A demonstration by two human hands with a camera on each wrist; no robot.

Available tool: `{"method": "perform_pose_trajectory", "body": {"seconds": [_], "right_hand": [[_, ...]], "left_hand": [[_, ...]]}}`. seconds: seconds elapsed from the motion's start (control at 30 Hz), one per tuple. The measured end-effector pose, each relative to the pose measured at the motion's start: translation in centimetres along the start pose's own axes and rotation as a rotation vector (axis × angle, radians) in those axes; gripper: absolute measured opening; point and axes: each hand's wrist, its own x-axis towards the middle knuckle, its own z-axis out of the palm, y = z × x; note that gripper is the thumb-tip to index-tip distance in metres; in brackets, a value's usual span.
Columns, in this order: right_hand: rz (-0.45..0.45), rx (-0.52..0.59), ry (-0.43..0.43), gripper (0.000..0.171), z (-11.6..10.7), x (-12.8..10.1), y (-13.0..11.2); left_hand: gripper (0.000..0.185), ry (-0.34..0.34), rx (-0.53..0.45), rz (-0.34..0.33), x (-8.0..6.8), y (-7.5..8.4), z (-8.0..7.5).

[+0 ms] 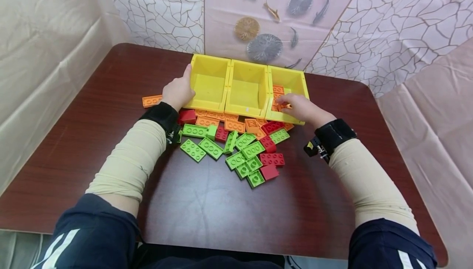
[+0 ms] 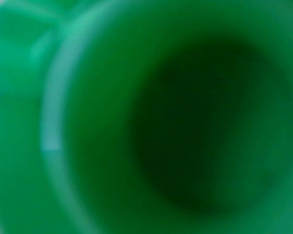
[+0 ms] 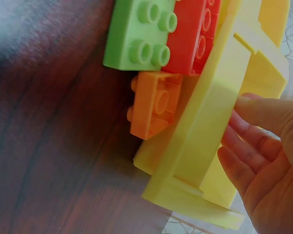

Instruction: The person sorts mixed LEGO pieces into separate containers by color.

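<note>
A yellow bin with three compartments [image 1: 227, 92] stands across the back of the table. My left hand [image 1: 179, 90] grips its left wall. My right hand [image 1: 304, 109] reaches over the front rim into the right compartment, where several orange bricks [image 1: 278, 90] lie. In the right wrist view, the yellow front wall [image 3: 200, 131] partly covers the fingers of my right hand [image 3: 268, 156]. Whether they pinch a brick is hidden. The left wrist view is filled by a blurred close-up of a green brick [image 2: 97, 122].
In front of the bin lies a loose pile of green bricks [image 1: 212, 148], red bricks [image 1: 272, 159] and orange bricks [image 1: 234, 125]. One orange brick [image 1: 151, 101] lies left of my left hand. Patterned cloth [image 1: 159, 10] hangs behind the brown table [image 1: 207, 211].
</note>
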Motion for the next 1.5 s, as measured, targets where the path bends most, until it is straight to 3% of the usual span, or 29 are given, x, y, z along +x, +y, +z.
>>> {"method": "perform_pose_trajectory", "body": {"seconds": [0.27,0.57,0.67,0.83,1.13,1.5], "right_hand": [[0.032,-0.019,0.074,0.029,0.8,0.2,-0.1],[0.137,0.053,0.133,0.026,1.3,-0.8,-0.4],[0.131,0.054,0.190,0.026,1.6,-2.0,-0.8],[0.049,0.022,0.246,0.022,2.5,-4.2,-0.7],[-0.003,-0.018,0.174,0.018,4.3,-6.7,0.0],[0.045,-0.028,0.107,0.028,4.7,-8.3,0.1]], "left_hand": [[0.085,-0.003,0.000,-0.015,-0.2,0.1,-0.2],[0.086,-0.012,0.003,-0.012,-0.3,0.3,-0.2],[0.086,-0.014,0.007,-0.009,-0.1,0.2,-0.2],[0.085,-0.020,0.004,-0.010,0.1,0.1,0.0],[0.084,-0.006,0.011,0.002,-0.2,0.1,0.0],[0.085,-0.015,0.006,0.006,-0.3,0.3,-0.2]]}}
